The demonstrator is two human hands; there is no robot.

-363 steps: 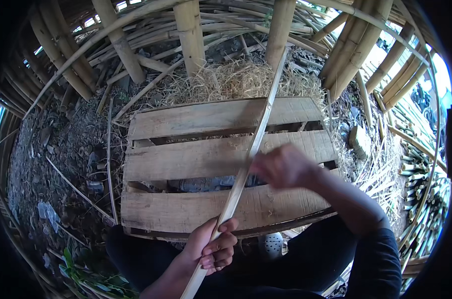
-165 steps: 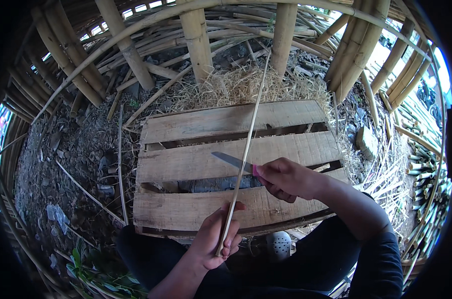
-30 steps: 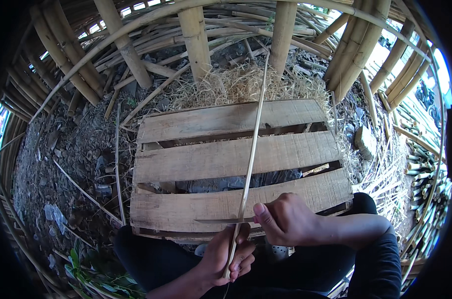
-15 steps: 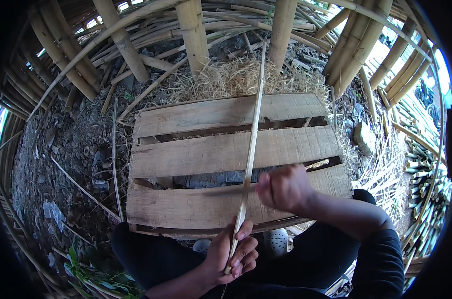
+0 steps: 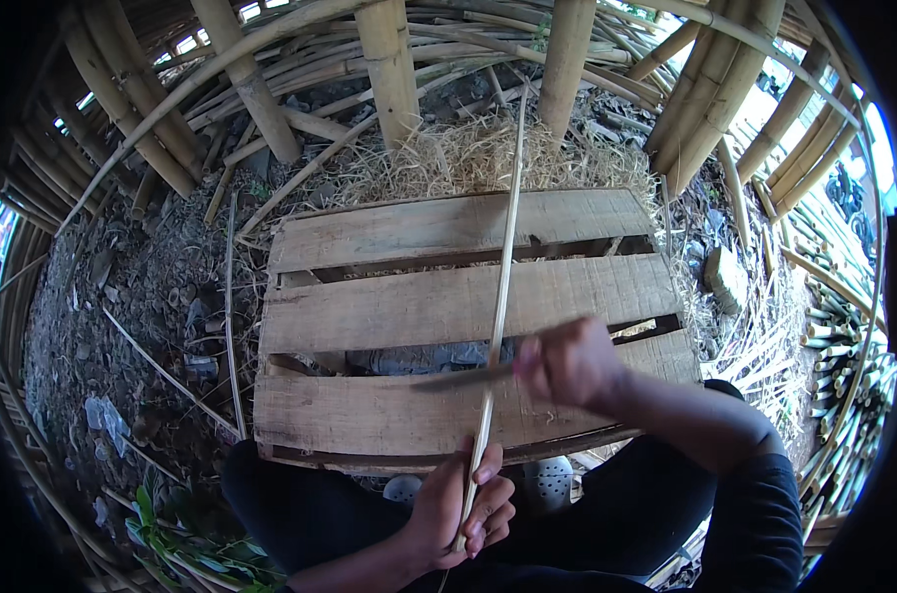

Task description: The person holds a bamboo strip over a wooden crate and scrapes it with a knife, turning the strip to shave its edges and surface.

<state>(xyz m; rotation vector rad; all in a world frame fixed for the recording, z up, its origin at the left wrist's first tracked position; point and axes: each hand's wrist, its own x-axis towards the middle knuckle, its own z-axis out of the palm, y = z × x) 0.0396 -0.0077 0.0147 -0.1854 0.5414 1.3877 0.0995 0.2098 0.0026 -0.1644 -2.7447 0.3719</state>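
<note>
A long, thin bamboo strip (image 5: 508,244) slants up and away from me across the slatted wooden table (image 5: 369,410). My left hand (image 5: 463,504) is closed round its near end, just in front of the table's near edge. Above the nearest plank, my right hand (image 5: 572,366) is a fist round the handle of a knife (image 5: 458,379). The knife's blurred blade points left and crosses over the strip. The handle is mostly hidden inside my fingers. Past the table's far edge, the strip's far end reaches over a heap of shavings.
Pale shavings (image 5: 458,158) lie behind the table, among upright bamboo posts (image 5: 389,74). Cut bamboo poles (image 5: 839,371) are stacked at the right, near a stone block (image 5: 725,280). Loose strips (image 5: 233,316) lie on the left ground. Green leaves (image 5: 186,539) are at the lower left.
My right hand has shifted slightly up and to the right, and the knife blade now tilts more. My left hand keeps its hold on the strip.
</note>
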